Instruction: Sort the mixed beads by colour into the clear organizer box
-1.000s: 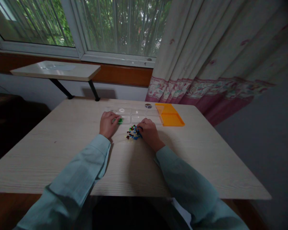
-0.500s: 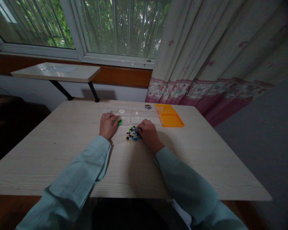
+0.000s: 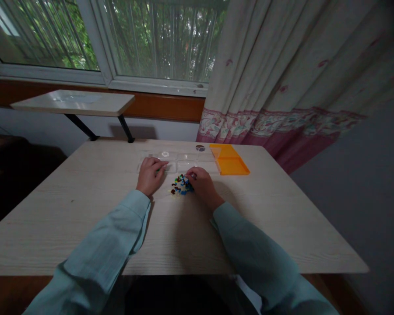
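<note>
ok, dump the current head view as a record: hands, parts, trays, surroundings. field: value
left_hand: left hand over the left part of the clear tray; grip unclear
right_hand: right hand, fingers bent at the right edge of the pile of small pieces; grip unclear
pile_colours: blue, brown, green, yellowish
pile_position: on the table, nearer the person than the clear tray
orange_tray: orange tray at the clear tray's right end
background: window, curtain, raised shelf

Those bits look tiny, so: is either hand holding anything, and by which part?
Cannot be told. The left hand partly hides something green at the tray; the right hand is at the pile, any grip too small to see.
</note>
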A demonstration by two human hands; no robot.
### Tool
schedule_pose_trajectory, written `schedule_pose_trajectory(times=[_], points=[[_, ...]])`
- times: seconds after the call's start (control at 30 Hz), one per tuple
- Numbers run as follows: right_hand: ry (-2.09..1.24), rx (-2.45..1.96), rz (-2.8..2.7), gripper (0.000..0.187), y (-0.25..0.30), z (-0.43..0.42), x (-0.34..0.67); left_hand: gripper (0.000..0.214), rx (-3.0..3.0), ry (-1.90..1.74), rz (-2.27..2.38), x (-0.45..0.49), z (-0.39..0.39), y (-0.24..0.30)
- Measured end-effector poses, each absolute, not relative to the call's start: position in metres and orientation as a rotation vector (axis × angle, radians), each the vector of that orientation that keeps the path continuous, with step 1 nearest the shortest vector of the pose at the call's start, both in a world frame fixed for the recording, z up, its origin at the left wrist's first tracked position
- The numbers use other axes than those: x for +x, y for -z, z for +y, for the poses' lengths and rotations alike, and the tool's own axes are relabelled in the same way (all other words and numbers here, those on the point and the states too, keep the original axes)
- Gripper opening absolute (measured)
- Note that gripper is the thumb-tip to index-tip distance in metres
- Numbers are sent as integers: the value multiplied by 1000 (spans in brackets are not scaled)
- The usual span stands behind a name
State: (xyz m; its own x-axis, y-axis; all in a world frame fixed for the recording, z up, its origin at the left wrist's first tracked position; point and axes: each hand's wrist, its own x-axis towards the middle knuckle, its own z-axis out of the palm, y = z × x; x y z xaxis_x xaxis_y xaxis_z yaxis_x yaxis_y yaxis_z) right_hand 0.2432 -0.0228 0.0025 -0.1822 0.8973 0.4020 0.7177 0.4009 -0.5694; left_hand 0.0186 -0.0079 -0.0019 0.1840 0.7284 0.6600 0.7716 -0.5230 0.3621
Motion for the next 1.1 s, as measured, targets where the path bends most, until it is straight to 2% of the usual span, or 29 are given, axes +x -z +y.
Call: schedule_pose_trajectory(times=[0.2,0.43,0.8,1.1], points=[[-917,-1250,-1544,19,-9,-27,236,27,-2607,1257,-1320,38,-23,-5],[-1260,-1093,-1329,28,-12,-32,229,28,-2642,1290,-1275,49,-30,-9],[-1316,-1083,-1304,30,-9,-33,226,22,-2577,1384,-1260,50,-30,-7],[-1110,-1117,-1479,30,-14,-36,228,24,-2583,1364,-1287,47,-30,-8]])
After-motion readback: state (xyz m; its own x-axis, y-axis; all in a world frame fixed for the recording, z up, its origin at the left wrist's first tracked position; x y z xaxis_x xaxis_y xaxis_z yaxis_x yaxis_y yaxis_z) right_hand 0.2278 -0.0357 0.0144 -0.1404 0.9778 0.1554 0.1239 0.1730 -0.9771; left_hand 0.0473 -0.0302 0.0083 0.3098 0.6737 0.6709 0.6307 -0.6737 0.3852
